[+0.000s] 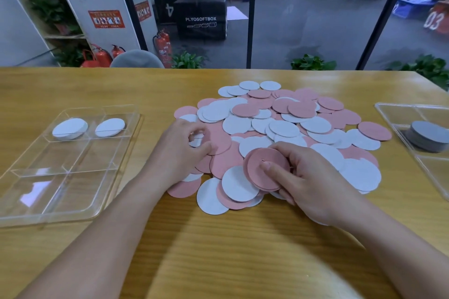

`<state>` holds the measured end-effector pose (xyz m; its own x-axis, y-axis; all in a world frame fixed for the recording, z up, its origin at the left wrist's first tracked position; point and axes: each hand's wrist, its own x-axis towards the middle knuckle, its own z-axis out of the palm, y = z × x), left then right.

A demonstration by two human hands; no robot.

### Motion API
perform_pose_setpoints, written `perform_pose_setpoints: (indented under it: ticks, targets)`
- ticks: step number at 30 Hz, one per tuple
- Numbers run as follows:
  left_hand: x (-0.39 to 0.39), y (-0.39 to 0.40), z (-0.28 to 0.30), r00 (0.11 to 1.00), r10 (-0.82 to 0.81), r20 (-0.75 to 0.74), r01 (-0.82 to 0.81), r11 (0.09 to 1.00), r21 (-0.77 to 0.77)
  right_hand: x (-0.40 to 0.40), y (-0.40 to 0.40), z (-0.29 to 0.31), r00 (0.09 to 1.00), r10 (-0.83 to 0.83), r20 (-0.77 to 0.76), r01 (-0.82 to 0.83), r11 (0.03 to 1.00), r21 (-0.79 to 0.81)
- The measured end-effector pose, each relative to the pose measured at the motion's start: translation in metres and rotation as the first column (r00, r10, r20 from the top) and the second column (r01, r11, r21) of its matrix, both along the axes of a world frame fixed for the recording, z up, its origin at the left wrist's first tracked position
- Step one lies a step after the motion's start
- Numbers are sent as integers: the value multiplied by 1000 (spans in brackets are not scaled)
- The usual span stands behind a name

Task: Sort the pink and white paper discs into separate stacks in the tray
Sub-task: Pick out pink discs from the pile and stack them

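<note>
A loose pile of pink and white paper discs covers the middle of the wooden table. My right hand grips a small stack of pink discs at the pile's near edge, thumb pressed on top. My left hand sits on the pile's left side, fingers curled around a pink disc lying there. A clear divided tray lies at the left, with two short stacks of white discs in its two far compartments.
A second clear tray at the right edge holds a stack of grey-looking discs. The wooden table ends at a glass wall beyond the pile. Bare wood lies in front of me between my forearms.
</note>
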<state>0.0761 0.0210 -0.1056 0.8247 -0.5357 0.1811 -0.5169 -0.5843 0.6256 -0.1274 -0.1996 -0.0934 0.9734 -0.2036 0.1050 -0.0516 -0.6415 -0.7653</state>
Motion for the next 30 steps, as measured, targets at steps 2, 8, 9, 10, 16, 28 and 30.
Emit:
perform_pose_setpoints:
  ticks: [2, 8, 9, 10, 16, 28, 30]
  targets:
    - [-1, -2, 2, 1000, -8, -2, 8, 999, 32, 0, 0, 0, 1000, -4, -6, 4, 1000, 3]
    - [-7, -4, 2, 999, -1, -39, -2, 998, -70, 1, 0, -1, 1000, -2, 1, 2, 1000, -10]
    - [-8, -5, 2, 999, 4, -44, -8, 994, -111, 0, 0, -1, 1000, -3, 5, 3, 1000, -9]
    - [-8, -5, 3, 999, 14, -51, -21, 989, -145, 0, -1, -1, 1000, -5, 11, 5, 1000, -11]
    - [-18, -3, 13, 951, -112, -290, -64, 842, -535, 3, -7, -3, 999, -26, 46, 24, 999, 39]
    - [-43, 0, 11, 856, -313, -411, 22, 817, -576, 5, -10, -7, 998, -7, 69, -1, 993, 119]
    - [-45, -3, 7, 839, -353, -415, 39, 798, -601, 5, -9, -7, 997, -21, 69, 12, 993, 116]
